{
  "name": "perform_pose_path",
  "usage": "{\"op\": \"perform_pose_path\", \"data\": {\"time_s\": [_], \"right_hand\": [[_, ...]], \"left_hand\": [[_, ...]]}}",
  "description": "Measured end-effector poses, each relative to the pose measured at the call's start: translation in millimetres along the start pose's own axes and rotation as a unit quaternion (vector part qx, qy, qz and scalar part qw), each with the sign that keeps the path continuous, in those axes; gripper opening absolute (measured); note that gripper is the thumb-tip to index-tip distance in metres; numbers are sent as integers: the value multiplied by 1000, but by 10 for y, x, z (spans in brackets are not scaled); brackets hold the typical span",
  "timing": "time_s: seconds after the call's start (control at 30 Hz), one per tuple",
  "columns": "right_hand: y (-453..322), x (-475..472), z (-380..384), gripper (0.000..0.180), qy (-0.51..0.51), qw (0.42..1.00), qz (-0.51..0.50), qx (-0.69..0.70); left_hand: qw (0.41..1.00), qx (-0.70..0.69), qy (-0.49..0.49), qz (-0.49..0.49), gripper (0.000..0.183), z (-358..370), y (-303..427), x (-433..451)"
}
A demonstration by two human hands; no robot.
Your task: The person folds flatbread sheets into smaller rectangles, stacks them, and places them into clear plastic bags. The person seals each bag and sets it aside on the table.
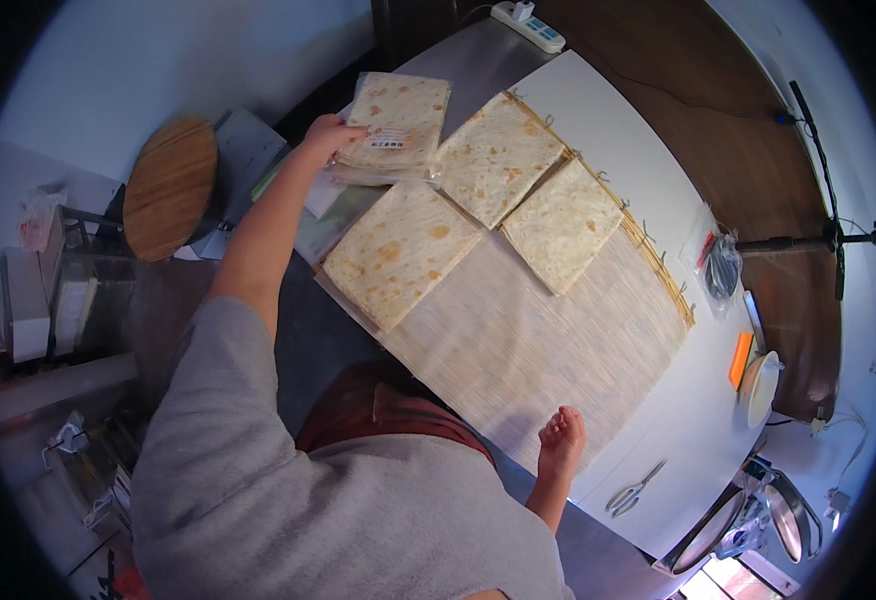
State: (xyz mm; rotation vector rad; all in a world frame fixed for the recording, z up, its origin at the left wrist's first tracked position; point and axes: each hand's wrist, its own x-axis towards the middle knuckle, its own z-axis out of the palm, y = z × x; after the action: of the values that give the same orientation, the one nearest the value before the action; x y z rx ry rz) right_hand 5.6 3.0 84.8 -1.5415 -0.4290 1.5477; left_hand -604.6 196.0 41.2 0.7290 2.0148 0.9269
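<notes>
At the table's far left corner, my left hand (329, 139) grips the left edge of a clear bag of flatbreads (400, 101). The bag bears a printed label and rests on more bagged flatbreads. Three stacks of square, brown-spotted flatbread lie unwrapped on a woven bamboo mat (543, 345): a near-left stack (404, 251), a far stack (501, 154) and a right stack (565, 225). Over the mat's near right part hovers my right hand (561, 439), its fingers curled in and nothing visible in them.
Scissors (635, 489) lie on the white tabletop at right. Beyond them are an orange block (740, 360), a pale bowl (759, 390) and a bagged dark item (721, 266). A power strip (528, 28) sits at the far edge. A round wooden board (171, 187) stands at left.
</notes>
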Motion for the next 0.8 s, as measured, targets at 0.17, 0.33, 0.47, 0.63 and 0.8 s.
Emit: {"op": "perform_pose_path", "data": {"time_s": [0.17,0.33,0.47,0.63,0.8], "right_hand": [[-68,82,310,10,-41,999,1,-29],[-48,76,449,6,-41,999,5,-27],[3,162,461,4,-20,999,20,-29],[96,232,520,4,-12,999,28,-32],[96,291,723,6,-42,997,48,-50]], "left_hand": [[995,-3,77,-67,49,45,-176,485],[968,-205,-90,-109,48,-2,49,455],[981,-114,-114,111,53,-11,329,513],[972,-53,-184,135,55,-191,793,880],[940,273,-19,204,68,-39,171,1382]]}}
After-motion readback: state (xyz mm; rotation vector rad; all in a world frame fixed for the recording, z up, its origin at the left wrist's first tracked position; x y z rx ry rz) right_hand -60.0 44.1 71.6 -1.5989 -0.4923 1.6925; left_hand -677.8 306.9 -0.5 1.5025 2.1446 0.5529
